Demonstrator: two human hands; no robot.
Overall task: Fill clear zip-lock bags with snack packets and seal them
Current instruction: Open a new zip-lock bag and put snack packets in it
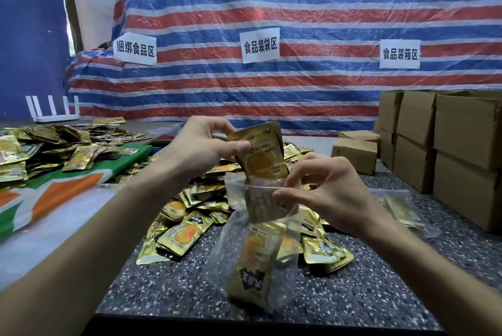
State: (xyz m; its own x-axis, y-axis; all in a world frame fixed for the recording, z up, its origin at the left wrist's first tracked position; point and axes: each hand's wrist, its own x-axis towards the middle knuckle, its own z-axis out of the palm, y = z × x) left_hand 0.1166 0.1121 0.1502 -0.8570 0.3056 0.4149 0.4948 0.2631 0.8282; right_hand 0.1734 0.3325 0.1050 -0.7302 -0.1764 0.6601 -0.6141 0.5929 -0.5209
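As seen from the head view, the left hand [202, 143] holds a gold snack packet [260, 151] upright, its grip pinching the packet's upper left edge between thumb and fingers. The packet's lower end sits in the mouth of a clear zip-lock bag [231, 240]. The right hand [326, 194] pinches the bag's open rim, thumb and forefinger pressed on the plastic. The bag hangs over the speckled tabletop [163, 289]; whether its bottom touches cannot be told. A second packet [258, 254] stands inside the bag, low down. A loose heap of packets [184, 227] lies on the tabletop just behind the bag. A further heap [40, 151] rests on a green and orange cloth [68, 191] at left. Cardboard boxes [461, 145] are stacked at right, with a filled bag [402, 208] lying in front of them. A striped tarp [298, 10] bearing paper signs [260, 45] forms the backdrop.
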